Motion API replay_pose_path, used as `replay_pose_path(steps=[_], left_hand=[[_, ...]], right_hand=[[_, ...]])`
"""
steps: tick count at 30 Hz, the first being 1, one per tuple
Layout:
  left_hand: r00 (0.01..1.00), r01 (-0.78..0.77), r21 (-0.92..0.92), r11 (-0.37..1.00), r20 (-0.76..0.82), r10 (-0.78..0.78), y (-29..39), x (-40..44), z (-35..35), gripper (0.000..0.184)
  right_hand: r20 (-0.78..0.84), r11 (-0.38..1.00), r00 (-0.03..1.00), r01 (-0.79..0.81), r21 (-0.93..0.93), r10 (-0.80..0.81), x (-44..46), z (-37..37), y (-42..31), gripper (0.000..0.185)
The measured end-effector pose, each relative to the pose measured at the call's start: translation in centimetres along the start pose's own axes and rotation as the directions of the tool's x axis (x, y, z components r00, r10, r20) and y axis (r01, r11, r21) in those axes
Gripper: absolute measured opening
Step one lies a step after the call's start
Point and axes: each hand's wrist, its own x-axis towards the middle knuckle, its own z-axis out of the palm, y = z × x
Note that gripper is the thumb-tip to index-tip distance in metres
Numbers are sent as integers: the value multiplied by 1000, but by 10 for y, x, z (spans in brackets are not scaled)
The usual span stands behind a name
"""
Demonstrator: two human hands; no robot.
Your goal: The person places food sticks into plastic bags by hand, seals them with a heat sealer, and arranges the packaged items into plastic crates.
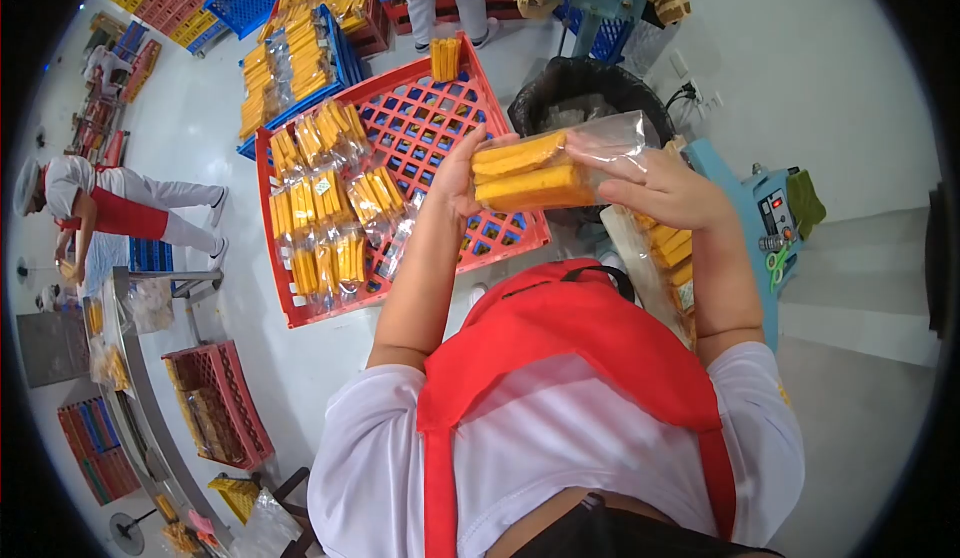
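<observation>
Between my two hands is a clear plastic bag [530,173] with yellow-orange stick-shaped pieces in it, held over the near right corner of a red crate. My left hand [462,173] grips its filled end. My right hand [665,188] pinches the loose plastic at the other end, some fingers showing through the film. Below, the red crate [510,233] carries several similar filled bags [320,198] on its left side, and one more bundle [445,60] stands at its far edge. Beside my right forearm lie more yellow sticks [672,250], partly hidden by the arm.
A teal machine [735,208] with a red display stands at the right, green-handled scissors [776,263] on it. Beyond my hands is a bin with a black liner [530,93]. Blue crates [345,53] hold more bags. A person in a red apron [125,203] works at the left.
</observation>
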Motion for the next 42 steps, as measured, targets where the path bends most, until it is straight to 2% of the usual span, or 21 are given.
replay_pose_path(steps=[5,7,8,10,12,14,16,17,19,22,23,24,25,26,28,29,31,32,34,38,42], left_hand=[[1000,-9,4,1000,-2,9,5,2,5,48],[1000,-14,23,1000,11,14,6,2,1,48],[999,-24,41,999,25,23,7,3,-1,49],[996,-40,38,998,79,37,6,8,-9,49],[991,-55,25,998,124,52,2,14,-25,50],[927,-50,372,927,-328,182,-5,22,-55,52],[904,-70,347,935,-374,207,-15,24,-99,46],[878,-30,234,972,-458,138,-22,25,-128,41],[833,-10,98,995,-550,63,-47,18,-186,37],[637,-25,-23,999,-771,-2,-96,-15,-242,22],[589,-31,-68,997,-807,-37,-111,-29,-250,19],[596,2,-103,995,-798,-84,-133,-37,-290,18],[596,17,-123,992,-796,-108,-145,-45,-304,18],[595,31,-142,989,-793,-133,-156,-54,-318,17],[351,-22,-70,997,-934,-58,-161,-71,-295,19],[340,-25,-74,997,-939,-61,-159,-76,-294,19],[362,-29,-61,998,-931,-47,-153,-84,-296,20],[355,-32,-57,998,-934,-42,-148,-84,-298,20],[366,35,32,999,-930,17,-135,-80,-302,19],[367,20,135,991,-923,118,-108,-66,-310,19],[407,-140,72,988,-905,124,-102,-26,-357,17]], right_hand=[[-134,998,989,-62,-20,59,3,8,12,43],[-286,943,947,-43,331,144,6,3,13,34],[-280,943,950,-41,329,139,6,-2,11,34],[-380,949,870,-296,109,315,5,-14,2,25],[-450,964,855,-262,53,257,10,-17,-15,22],[-512,955,856,-212,-209,78,16,-19,-25,21],[-436,936,898,-198,-290,55,34,-4,10,21],[-375,909,926,-188,-371,39,40,7,27,21],[-321,916,937,-245,-318,139,48,25,36,22],[-351,943,903,-309,-125,249,60,49,63,22],[-323,907,850,-365,210,416,62,61,78,20],[-239,761,788,-392,517,568,66,76,92,18],[-161,636,737,-426,644,656,70,95,108,18],[-147,630,740,-431,646,656,73,114,120,18],[-12,387,706,-374,843,708,79,154,141,14],[0,380,709,-378,844,705,83,176,153,14],[108,142,656,-317,938,747,89,213,176,14],[113,138,661,-315,939,742,90,224,184,14],[199,-48,623,-250,967,757,86,245,200,13],[270,-286,418,-24,958,867,56,286,240,15],[331,-336,339,-45,941,881,19,309,252,13]])
